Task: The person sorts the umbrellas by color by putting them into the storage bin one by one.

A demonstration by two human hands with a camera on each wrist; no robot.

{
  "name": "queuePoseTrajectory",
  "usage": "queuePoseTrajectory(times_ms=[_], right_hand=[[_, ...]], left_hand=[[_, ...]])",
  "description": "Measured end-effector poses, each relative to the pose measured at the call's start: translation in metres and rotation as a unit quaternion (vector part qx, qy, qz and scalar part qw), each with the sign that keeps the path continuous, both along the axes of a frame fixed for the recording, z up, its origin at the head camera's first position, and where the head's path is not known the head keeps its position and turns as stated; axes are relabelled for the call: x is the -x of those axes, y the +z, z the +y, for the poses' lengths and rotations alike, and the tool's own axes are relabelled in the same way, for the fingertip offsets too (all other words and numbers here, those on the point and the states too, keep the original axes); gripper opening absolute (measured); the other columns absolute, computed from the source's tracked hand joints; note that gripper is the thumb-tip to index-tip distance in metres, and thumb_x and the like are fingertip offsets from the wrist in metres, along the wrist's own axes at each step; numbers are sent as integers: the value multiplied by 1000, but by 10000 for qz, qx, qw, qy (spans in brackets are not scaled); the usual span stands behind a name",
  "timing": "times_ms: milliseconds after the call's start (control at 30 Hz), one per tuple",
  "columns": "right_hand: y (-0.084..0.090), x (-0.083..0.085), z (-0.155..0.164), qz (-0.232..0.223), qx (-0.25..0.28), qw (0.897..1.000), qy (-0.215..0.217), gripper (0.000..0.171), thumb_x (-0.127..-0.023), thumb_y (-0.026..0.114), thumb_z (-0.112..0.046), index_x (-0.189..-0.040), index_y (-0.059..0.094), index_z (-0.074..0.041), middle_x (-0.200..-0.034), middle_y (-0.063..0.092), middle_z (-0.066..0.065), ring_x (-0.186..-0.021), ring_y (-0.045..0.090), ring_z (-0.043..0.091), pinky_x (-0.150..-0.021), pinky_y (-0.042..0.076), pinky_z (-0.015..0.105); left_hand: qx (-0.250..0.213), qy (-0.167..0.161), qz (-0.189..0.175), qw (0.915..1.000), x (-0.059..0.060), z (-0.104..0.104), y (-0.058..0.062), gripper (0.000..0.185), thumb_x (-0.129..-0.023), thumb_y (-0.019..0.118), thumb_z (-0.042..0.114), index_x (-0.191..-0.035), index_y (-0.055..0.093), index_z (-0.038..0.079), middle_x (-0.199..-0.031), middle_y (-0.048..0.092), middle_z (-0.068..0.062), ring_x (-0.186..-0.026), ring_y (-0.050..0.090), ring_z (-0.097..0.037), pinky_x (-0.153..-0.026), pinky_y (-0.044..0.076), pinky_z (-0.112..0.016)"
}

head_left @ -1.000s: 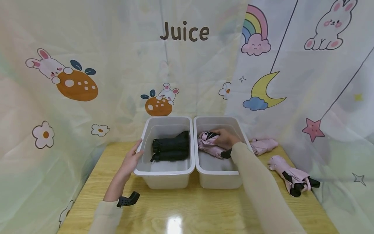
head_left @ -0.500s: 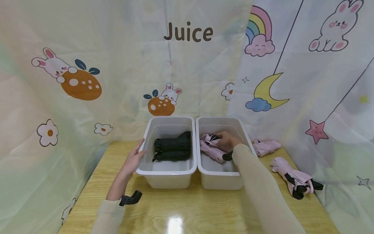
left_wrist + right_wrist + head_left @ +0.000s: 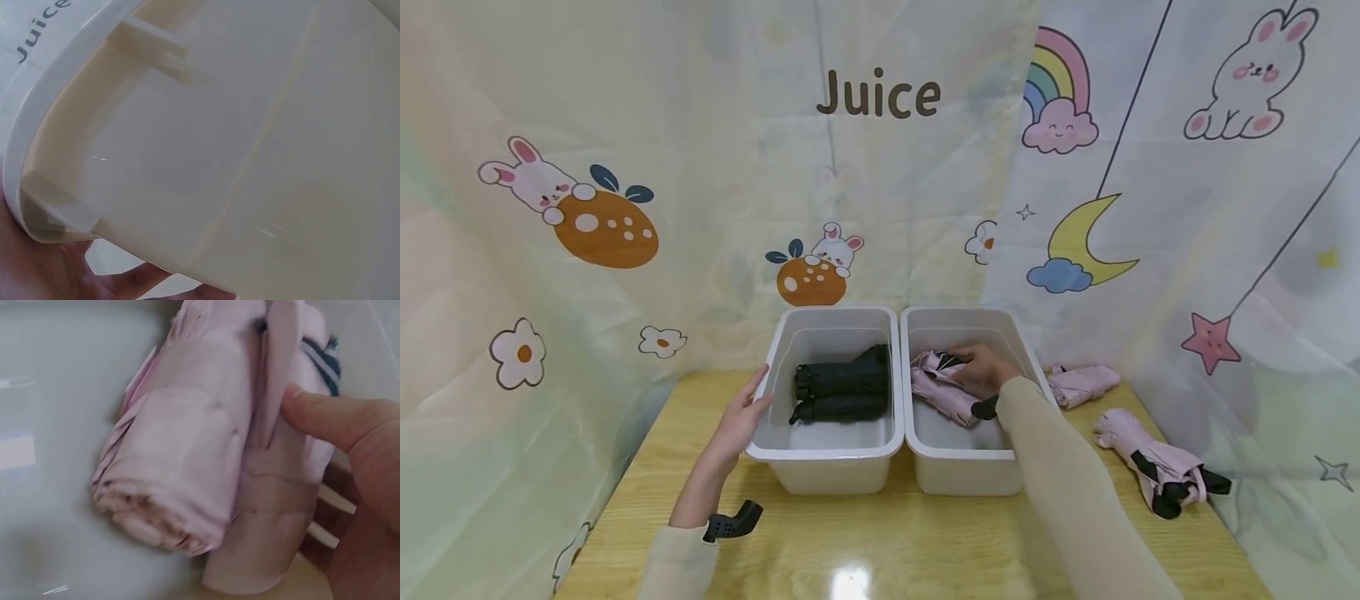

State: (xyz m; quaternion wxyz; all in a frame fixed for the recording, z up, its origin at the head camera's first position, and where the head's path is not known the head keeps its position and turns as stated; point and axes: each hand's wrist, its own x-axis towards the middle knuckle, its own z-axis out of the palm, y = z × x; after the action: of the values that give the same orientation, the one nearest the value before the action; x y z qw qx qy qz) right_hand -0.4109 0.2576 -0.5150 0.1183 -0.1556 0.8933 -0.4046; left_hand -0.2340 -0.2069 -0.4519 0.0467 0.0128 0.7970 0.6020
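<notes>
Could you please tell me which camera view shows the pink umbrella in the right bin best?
The right wrist view: the pink umbrella fills it, folds and strap plain, the right hand gripping it. The head view shows it small, in the right bin, partly covered by that hand. The left wrist view misses it.

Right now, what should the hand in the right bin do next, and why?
Probably let go and lift out. The right hand holds a pink umbrella that already lies inside the right bin, and two more pink umbrellas wait on the table.
</notes>
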Motion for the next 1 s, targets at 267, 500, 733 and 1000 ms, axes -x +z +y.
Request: queuePoseTrajectory(times_ms=[267, 500, 733, 1000], right_hand=[[64, -21, -14, -329, -396, 9986, 101, 51, -91, 66, -11, -138, 51, 2, -136, 52, 23, -121, 51, 36, -94, 45, 42], [141, -27, -3, -796, -154, 9966, 167, 51, -100, 56, -19, -147, 41, -4, -143, 45, 21, -124, 47, 41, -101, 36, 58], [187, -51, 33, -193, -387, 9988, 243, 49, -98, 59, -24, -143, 47, -8, -138, 50, 20, -121, 52, 38, -99, 37, 59], [185, -93, 98, 226, -950, 9952, 15, 47, -98, 60, -27, -139, 52, -5, -132, 55, 20, -117, 54, 36, -93, 43, 58]], left_hand=[[17, -47, -42, 10000, -4, 4, -1, 59, -105, 41, 28, -157, 14, 29, -159, 15, -18, -131, 38, -46, -90, 47, -53], [238, -21, 34, 9997, -3, 0, 1, 59, -105, 41, 27, -157, 14, 29, -159, 14, -17, -131, 37, -45, -92, 46, -53], [257, -13, 55, 9997, -2, -4, 5, 59, -105, 41, 26, -157, 13, 28, -158, 16, -20, -128, 41, -46, -90, 47, -53], [278, -81, -62, 9996, -2, -1, 6, 61, -105, 41, 27, -158, 11, 26, -157, 18, -23, -127, 42, -47, -90, 47, -53]])
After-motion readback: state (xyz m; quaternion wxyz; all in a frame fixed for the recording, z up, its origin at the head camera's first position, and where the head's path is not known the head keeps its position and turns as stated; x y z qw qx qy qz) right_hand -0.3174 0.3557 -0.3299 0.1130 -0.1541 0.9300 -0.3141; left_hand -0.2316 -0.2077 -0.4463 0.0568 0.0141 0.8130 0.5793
